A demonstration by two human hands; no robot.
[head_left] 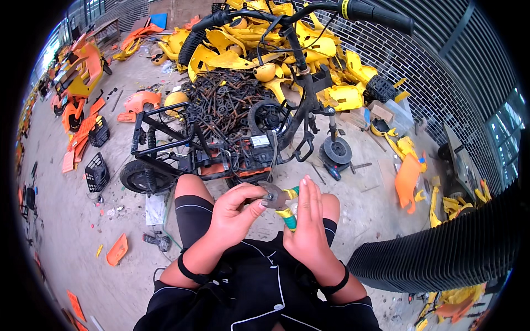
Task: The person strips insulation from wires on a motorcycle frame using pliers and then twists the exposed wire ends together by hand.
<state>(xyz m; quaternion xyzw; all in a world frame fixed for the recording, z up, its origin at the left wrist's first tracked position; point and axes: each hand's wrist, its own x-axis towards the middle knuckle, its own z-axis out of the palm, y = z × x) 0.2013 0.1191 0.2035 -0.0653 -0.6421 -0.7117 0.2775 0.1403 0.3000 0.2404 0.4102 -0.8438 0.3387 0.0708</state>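
Between my two hands is a pair of pliers with a dark metal head and yellow-and-green handles. My left hand pinches the metal head between thumb and fingers. Spread apart, the handles point toward my right hand. Its fingers are stretched out straight, with the palm facing the handles and up against them; whether the thumb hooks one cannot be made out. Just beyond my knees stands a stripped black scooter frame with exposed wiring, a handlebar and a small front wheel.
Behind the frame lie a heap of rusty metal parts and a pile of yellow panels. A power tool rests on the floor at left, near black crates. A thick ribbed black column crosses the right side.
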